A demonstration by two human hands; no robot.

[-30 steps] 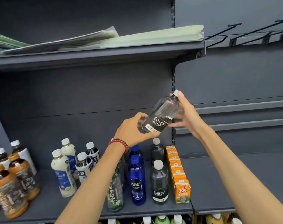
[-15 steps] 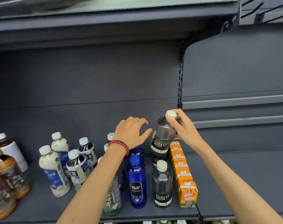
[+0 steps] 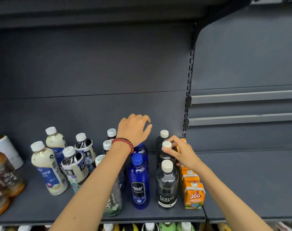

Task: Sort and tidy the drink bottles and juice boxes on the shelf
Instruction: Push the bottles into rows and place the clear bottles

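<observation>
Three dark Forest Soda bottles stand in a row on the grey shelf (image 3: 242, 189). My right hand (image 3: 182, 154) pinches the white cap of the middle Forest Soda bottle (image 3: 166, 145), which stands upright between the front one (image 3: 167, 185) and the back one (image 3: 163, 135). My left hand (image 3: 133, 129), with a red bead bracelet, hovers with loosely curled fingers above the blue Bolsa Soda bottles (image 3: 138, 180) and holds nothing. A row of orange Qoo juice boxes (image 3: 193, 194) runs along the right of the soda row.
Left of my arm stand green tea bottles (image 3: 112, 205), white milk-tea bottles (image 3: 46, 167), dark tea bottles with white labels (image 3: 73, 165) and brown tea bottles (image 3: 3, 177). The right shelf bay holds nothing. More bottle caps (image 3: 150, 226) show on the shelf below.
The Forest Soda bottle came down from a tilted hold in both hands to stand in the row. My left hand let go of it and now hovers above the blue bottles.
</observation>
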